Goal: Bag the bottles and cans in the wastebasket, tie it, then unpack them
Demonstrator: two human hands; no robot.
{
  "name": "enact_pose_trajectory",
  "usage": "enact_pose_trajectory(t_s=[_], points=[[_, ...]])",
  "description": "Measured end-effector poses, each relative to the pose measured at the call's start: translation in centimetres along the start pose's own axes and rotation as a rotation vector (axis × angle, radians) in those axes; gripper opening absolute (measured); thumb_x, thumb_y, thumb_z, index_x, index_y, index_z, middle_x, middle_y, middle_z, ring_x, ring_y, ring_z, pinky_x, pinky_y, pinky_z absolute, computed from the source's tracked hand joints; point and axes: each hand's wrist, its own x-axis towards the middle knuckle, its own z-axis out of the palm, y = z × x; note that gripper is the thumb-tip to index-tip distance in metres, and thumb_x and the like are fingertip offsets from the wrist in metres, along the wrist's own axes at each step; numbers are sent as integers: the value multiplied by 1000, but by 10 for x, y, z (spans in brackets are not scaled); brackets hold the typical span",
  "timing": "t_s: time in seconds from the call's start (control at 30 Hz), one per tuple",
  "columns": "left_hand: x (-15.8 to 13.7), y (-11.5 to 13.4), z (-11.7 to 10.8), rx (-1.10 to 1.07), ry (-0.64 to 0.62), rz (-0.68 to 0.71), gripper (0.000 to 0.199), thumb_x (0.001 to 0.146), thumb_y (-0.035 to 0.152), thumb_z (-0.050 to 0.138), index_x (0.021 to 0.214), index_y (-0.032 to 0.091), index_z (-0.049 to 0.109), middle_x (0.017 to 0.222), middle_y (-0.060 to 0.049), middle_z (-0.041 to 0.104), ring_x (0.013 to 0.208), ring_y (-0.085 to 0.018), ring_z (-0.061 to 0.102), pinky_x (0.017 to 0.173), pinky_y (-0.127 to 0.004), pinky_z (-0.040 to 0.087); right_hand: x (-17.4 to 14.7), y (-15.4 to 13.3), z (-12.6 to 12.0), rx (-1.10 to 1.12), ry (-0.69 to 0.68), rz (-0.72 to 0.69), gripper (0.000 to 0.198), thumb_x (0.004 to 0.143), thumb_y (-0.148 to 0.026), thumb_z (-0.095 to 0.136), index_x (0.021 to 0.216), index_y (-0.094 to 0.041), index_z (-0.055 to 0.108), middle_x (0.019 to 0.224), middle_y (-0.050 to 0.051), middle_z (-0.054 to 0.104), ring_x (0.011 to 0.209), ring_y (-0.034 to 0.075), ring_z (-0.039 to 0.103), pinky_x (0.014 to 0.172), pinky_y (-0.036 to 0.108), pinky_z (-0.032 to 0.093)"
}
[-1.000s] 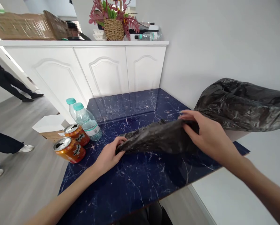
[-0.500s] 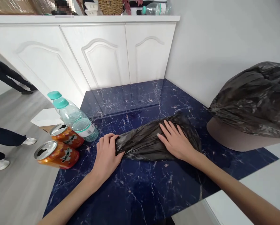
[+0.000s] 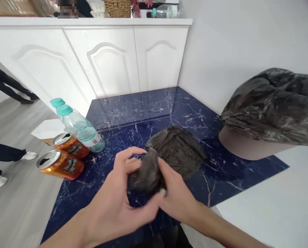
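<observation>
A black plastic bag (image 3: pixel 178 151) lies crumpled on the dark blue marbled tabletop (image 3: pixel 133 127), its near end lifted and bunched up. My left hand (image 3: pixel 123 193) curls around that gathered end from the left, thumb below and fingers above. From the right, my right hand (image 3: pixel 176 193) closes on the same bunched part, its thumb near my left thumb. The fingers and the gathered plastic are somewhat blurred. The far part of the bag spreads out on the table beyond both hands.
Two orange drink cans (image 3: pixel 63 165) and two clear bottles with teal caps (image 3: pixel 85 129) stand at the table's left edge. A black bag over a grey bin (image 3: pixel 249 144) is at the right. White cabinets (image 3: pixel 112 65) stand behind; people's legs (image 3: pixel 6 150) show at left.
My right hand has left the far part of the bag and come to my left hand. The bag's near end is now bunched and raised, and the bag looks shorter.
</observation>
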Motion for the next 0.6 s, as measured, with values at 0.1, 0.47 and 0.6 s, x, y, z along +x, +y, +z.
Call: enact_pose_trajectory(t_s=[0.1,0.47,0.6], points=[[8,6,6,168,33,275,76,87,48,73,152,30,37,148,-15,62,144,-39,58,121,-63,48,5,5,9,399,132,327,65,111,-55,41,167,-23,45,163,10,56,150,32,55,120,56,52],[40,-92,61,565,-314,349,61,113,53,39,167,23,42,174,-10,39,167,-33,24,135,-61,24,-9,40,-43,-324,259,-98,77,105,-43,56,174,-21,28,178,12,33,167,31,24,136,57,24],[41,-87,52,525,-345,357,66,112,56,44,167,21,41,175,-12,38,167,-32,24,137,-59,21,-20,37,-37,-539,-94,-273,72,104,-43,58,168,-15,40,173,15,41,166,34,28,136,62,22]])
